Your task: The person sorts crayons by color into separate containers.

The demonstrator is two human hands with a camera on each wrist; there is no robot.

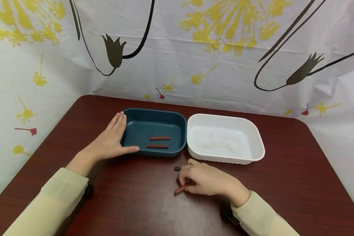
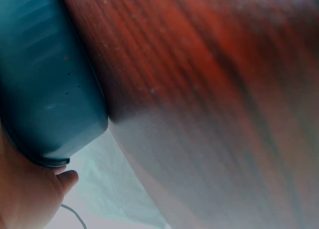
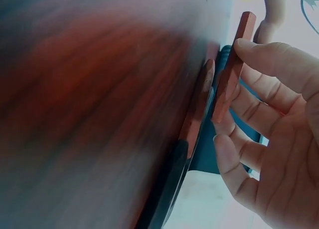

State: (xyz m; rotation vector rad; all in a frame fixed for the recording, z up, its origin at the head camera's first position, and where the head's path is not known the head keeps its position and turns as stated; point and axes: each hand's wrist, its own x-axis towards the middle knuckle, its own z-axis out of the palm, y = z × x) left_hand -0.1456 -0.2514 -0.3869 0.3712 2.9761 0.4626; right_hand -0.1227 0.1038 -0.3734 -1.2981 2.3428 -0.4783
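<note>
right hand (image 1: 207, 179) pinching red crayon (image 1: 181, 189) | long axis slanted, tip out beyond the fingertips, toward the person's left | left hand (image 1: 110, 139) flat, fingers together, against teal tray (image 1: 153, 114)

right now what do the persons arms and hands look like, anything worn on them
Both arms wear long, loose pale yellow-green sleeves that end at the wrists. The left hand and right hand are bare: no gloves, rings or watch show. A small dark device sits under each wrist at the cuff, and in the left wrist view a thin cable shows near the left hand.
</note>
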